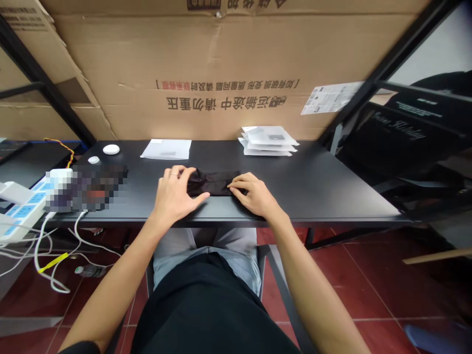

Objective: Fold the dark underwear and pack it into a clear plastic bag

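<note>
Black shirt fabric (208, 307) faces the black desk (317, 191), where flat, dark cloth (217, 183) lies near the front edge. Likely light and limp, it suits end grips: left hand (172, 194) spread, right hand (254, 193) pinching its right end.

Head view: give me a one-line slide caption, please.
Left hand and right hand at either end of a dark cloth on a black desk, stacked white packets beyond.
</note>
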Tool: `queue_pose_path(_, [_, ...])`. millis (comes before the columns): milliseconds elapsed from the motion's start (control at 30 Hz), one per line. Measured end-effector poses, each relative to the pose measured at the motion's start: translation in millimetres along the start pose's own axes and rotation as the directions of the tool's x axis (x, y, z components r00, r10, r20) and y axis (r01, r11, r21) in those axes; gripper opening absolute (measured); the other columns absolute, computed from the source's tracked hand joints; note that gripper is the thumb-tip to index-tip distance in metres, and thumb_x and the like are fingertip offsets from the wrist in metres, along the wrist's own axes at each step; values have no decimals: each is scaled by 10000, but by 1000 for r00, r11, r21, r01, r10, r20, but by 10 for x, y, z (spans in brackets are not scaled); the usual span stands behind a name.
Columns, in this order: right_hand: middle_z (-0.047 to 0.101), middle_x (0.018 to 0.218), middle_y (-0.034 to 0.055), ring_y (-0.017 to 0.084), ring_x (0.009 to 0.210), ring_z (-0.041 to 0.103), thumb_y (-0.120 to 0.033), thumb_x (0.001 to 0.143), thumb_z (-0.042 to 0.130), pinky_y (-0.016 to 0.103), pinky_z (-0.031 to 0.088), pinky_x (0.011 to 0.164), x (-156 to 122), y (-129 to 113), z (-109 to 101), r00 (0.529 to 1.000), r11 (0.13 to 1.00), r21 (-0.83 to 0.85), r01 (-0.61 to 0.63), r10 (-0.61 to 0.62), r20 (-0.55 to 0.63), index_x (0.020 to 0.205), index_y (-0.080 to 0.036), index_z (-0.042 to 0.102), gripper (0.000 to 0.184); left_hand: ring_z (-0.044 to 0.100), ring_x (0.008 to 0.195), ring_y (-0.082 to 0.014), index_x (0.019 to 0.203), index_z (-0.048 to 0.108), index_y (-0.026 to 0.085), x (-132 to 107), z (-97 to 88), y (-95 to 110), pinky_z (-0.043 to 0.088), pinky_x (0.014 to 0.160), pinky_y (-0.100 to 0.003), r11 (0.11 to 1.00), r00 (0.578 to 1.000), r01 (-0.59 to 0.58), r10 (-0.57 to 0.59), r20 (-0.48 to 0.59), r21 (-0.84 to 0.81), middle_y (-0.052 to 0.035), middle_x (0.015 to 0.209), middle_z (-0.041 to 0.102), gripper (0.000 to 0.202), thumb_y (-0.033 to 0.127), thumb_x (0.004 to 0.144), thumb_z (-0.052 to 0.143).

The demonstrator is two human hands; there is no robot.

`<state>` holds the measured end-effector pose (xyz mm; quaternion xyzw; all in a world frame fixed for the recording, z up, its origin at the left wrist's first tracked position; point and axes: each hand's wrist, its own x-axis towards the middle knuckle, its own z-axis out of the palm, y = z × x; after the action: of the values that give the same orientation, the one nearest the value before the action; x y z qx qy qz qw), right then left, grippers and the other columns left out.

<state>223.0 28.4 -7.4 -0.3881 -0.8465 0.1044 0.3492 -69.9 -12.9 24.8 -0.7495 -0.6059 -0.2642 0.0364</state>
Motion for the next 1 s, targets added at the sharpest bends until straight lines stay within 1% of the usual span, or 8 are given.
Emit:
queue_pose_path(167, [853, 1147, 89, 340, 1109, 751, -348, 1079, 681, 566, 641, 1061, -30, 43, -11, 1000, 1000, -15, -27, 27, -13, 1055, -305, 911, 235, 679, 1314, -393, 1277, 756, 261, 256, 163, 36, 592, 1063, -536, 999, 999, 33, -33, 18, 11, -141, 1358, 767, 251, 353, 1067, 652])
queue_pose_path(367, [858, 1112, 83, 342, 1063, 747, -318, 1056, 688, 546, 630, 1010, -20, 81, -76, 997, 994, -75, -78, 77, -25, 997, -287, 877, 200, 773, 1168, -408, 1458, 669, 252, 296, -49, -565, 600, 1044, -534, 963, 959, 269, -266, -98, 22, -134, 1186, 822, 419, 373, 1058, 635])
queue_pose_path(467, [845, 1089, 79, 334, 1036, 741, -295, 1036, 699, 537, 625, 1001, 27, 116, -135, 996, 992, -99, -84, 84, -2, 971, -278, 842, 157, 776, 1150, -422, 1504, 647, 257, 186, -148, -898, 606, 1031, -550, 943, 945, 328, -327, -31, 62, -138, 1172, 830, 533, 424, 1002, 712])
queue_pose_path(567, [823, 1176, 95, 347, 1114, 735, -273, 997, 732, 561, 621, 1050, 109, 212, -210, 997, 990, -125, -70, 67, -35, 1056, -266, 833, 117, 763, 1163, -399, 1422, 728, 254, 120, -166, -1085, 601, 1059, -542, 953, 955, 291, -295, 40, 85, -157, 1268, 807, 486, 471, 987, 714])
queue_pose_path(667, [798, 1309, 130, 373, 1227, 727, -279, 973, 768, 602, 598, 1135, 212, 359, -283, 995, 985, -153, -82, 74, -62, 1233, -251, 828, 268, 734, 1210, -362, 1406, 765, 259, 174, -119, -1092, 571, 1131, -524, 978, 978, 205, -206, 13, 43, -152, 1389, 768, 473, 506, 1015, 666])
queue_pose_path(733, [806, 1265, 146, 379, 1181, 746, -287, 957, 788, 604, 606, 1120, 279, 451, -313, 994, 979, -172, -109, 106, -25, 1247, -238, 835, 297, 719, 1226, -348, 1369, 781, 261, 263, -71, -1043, 558, 1152, -511, 984, 984, 176, -176, 4, 5, -125, 1385, 778, 429, 483, 1029, 643])
queue_pose_path(867, [805, 1061, 114, 326, 985, 765, -269, 945, 762, 528, 640, 1012, 381, 536, -313, 991, 979, -158, -129, 133, 15, 1055, -236, 854, 146, 743, 1114, -313, 1150, 805, 246, 451, -14, -968, 578, 1097, -474, 984, 985, 171, -169, 27, -52, -86, 1216, 827, 250, 354, 1010, 627])
queue_pose_path(1000, [781, 999, 93, 313, 967, 748, -290, 974, 704, 506, 644, 960, 399, 468, -324, 989, 990, -82, -116, 108, -98, 962, -252, 795, 100, 757, 1063, -280, 1048, 753, 238, 476, -125, -965, 591, 1082, -442, 986, 990, 123, -130, -55, -115, -78, 1156, 825, 167, 316, 988, 617])
